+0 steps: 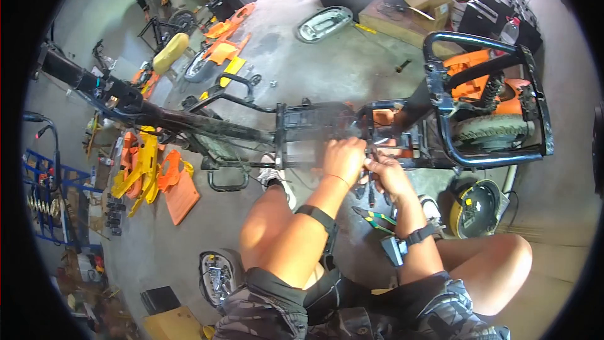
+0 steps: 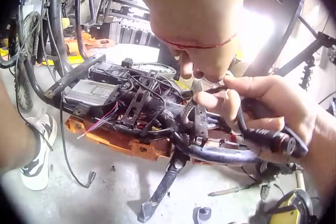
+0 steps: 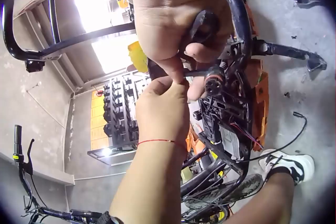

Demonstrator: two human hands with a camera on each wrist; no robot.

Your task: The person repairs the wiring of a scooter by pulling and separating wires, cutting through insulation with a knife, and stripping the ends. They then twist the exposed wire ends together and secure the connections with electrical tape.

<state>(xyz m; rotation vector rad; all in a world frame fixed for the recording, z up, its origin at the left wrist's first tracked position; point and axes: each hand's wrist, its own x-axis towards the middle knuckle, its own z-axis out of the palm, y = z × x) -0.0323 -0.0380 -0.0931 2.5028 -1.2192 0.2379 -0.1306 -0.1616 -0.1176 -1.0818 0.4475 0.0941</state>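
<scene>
Left wrist view: right hand (image 2: 294, 106) curled round black cable (image 2: 242, 121) above bike frame (image 2: 231, 154); left hand (image 2: 207, 61) touching it, hold can't tell. Hard tugging could strain connector (image 2: 286, 144) or snag cable.

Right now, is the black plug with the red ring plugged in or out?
Out. The black plug shows its bare round end, with nothing joined to it.
</scene>
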